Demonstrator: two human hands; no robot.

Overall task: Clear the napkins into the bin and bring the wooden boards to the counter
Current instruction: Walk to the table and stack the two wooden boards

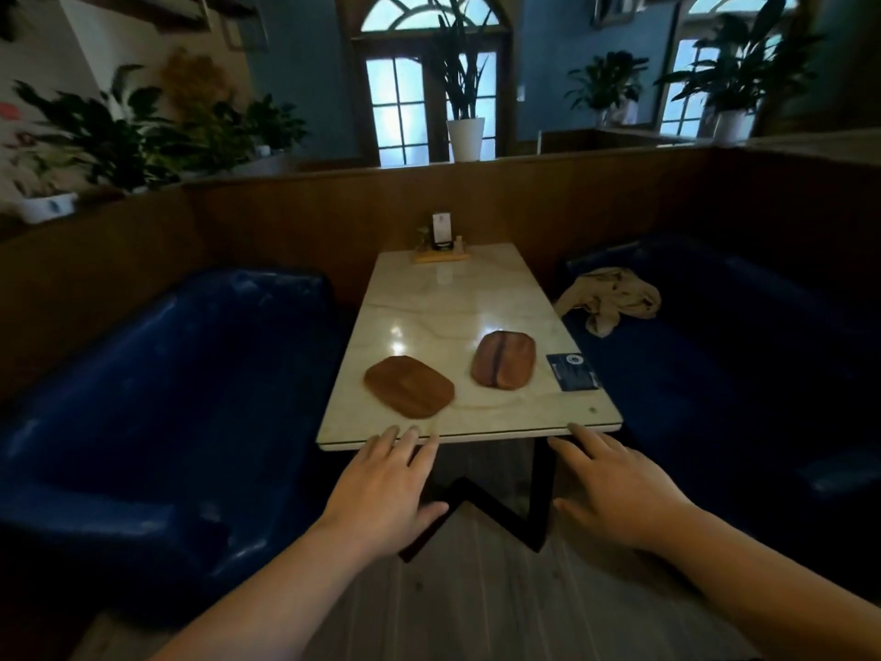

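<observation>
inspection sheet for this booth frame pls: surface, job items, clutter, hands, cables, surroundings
Surface: pale marble-look table, glossy, light glare near the middle.
Job's things: two wooden boards lying flat near the front edge, left board and right board, apart from each other. No napkins or bin seen.
Clutter: dark blue card at the right edge; small stand on a wooden tray at the far end.
Grippers: left hand and right hand open, empty, at the near table edge.
Cables: nothing seen.
Surroundings: blue seats either side, beige cloth on the right seat, potted plants, arched windows.
</observation>
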